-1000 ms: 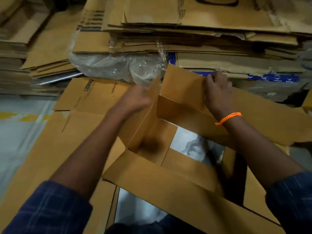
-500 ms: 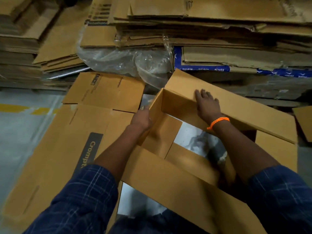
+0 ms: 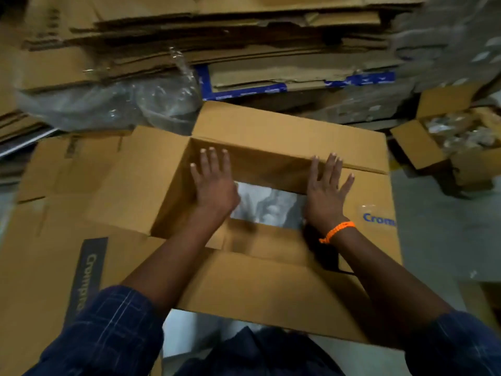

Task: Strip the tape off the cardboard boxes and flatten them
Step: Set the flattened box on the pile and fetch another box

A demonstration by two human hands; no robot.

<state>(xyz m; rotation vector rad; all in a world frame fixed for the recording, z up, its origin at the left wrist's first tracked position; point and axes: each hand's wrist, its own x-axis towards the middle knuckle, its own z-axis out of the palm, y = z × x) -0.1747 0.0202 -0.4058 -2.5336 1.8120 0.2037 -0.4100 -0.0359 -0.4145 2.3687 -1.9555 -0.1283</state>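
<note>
- The fingers (image 3: 214,161) of the left hand (image 3: 214,187) are spread flat and grip nothing; they press against the inner face of the far wall of the cardboard box (image 3: 284,131).
- The right hand (image 3: 326,191) is likewise open, fingers fanned, palm laid on the box's right inner corner; it holds nothing. An orange wristband (image 3: 337,232) circles that wrist.
- The box lies open at both ends in front of the person, with pale floor (image 3: 267,206) showing through its middle.
- Blue letters "Crom" (image 3: 378,219) read on the right flap, cut off by its edge.
- A flattened sheet (image 3: 54,267) at the left carries a dark strip with "Crompto" (image 3: 88,280), running lengthwise.
- The far flap's edge lies just beside the stack of flattened cartons (image 3: 244,44) and clear plastic wrap (image 3: 122,104).
- Bare floor lies open at the right, up to another open carton (image 3: 444,137).
</note>
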